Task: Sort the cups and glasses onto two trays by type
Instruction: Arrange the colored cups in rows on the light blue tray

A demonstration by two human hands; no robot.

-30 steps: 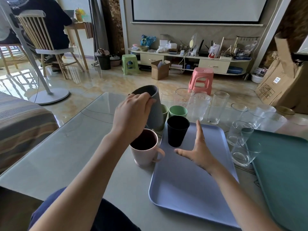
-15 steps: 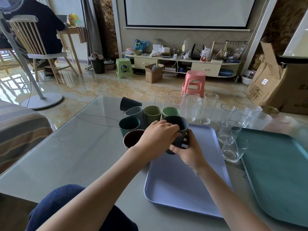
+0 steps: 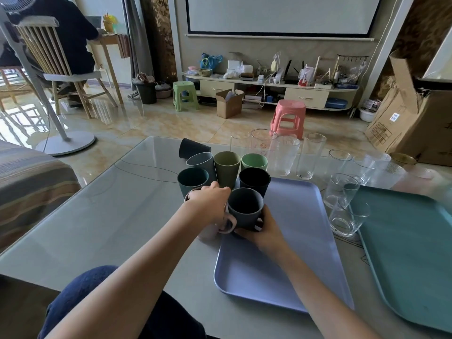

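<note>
- The grey cup [image 3: 245, 208], carried in the air by the left hand [image 3: 208, 201] a second ago, is now set on the near-left corner of the lilac tray [image 3: 288, 253], just in front of the black cup [image 3: 254, 180] already standing there.
- The grey cup is gripped low down by the right hand [image 3: 263, 230], whose fingers are curled round its base; a second ago that hand was held spread and empty over the lilac tray.
- The left hand is now curled over the pink mug [image 3: 226, 222], just left of the lilac tray on the tabletop [image 3: 102, 216]; a firm grasp is probable but cannot be confirmed.
- Two cups are thus judged sorted; the other cups behind the lilac tray and the glasses [image 3: 342, 199] to its right are not yet sorted, and the teal tray [image 3: 411, 253] holds nothing.
</note>
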